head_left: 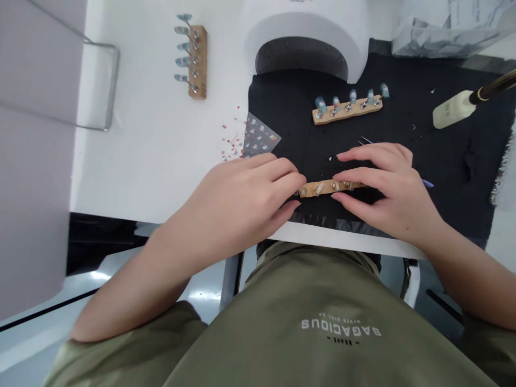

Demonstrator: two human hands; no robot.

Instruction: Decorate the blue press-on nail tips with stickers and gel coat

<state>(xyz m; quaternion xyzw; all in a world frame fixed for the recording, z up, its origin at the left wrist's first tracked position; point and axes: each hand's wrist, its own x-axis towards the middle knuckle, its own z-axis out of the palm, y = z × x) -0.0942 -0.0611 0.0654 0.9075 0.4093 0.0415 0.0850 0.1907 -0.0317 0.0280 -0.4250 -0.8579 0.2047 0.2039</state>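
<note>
Near the table's front edge lies a narrow wooden nail stand (308, 190) with several metal holders carrying pale nail tips. My left hand (258, 188) is closed at its left end, fingertips on the far side and thumb on the near side. My right hand (387, 188) reaches over the stand's right part, hiding that end. Its thumb and a finger close on a pale nail tip (337, 186) near the middle, while another finger stretches out above. A second wooden stand (346, 113) farther back bears blue-green decorated nail tips (353, 97).
A white nail lamp (306, 21) stands at the back. Another nail stand (198, 64) is on the left. Scattered red bits (231, 142) lie beside a sticker sheet (260, 137). A pale bottle (453, 110), clear box (451, 40) and tweezers (365, 140) are on the right, around the black mat (447, 161).
</note>
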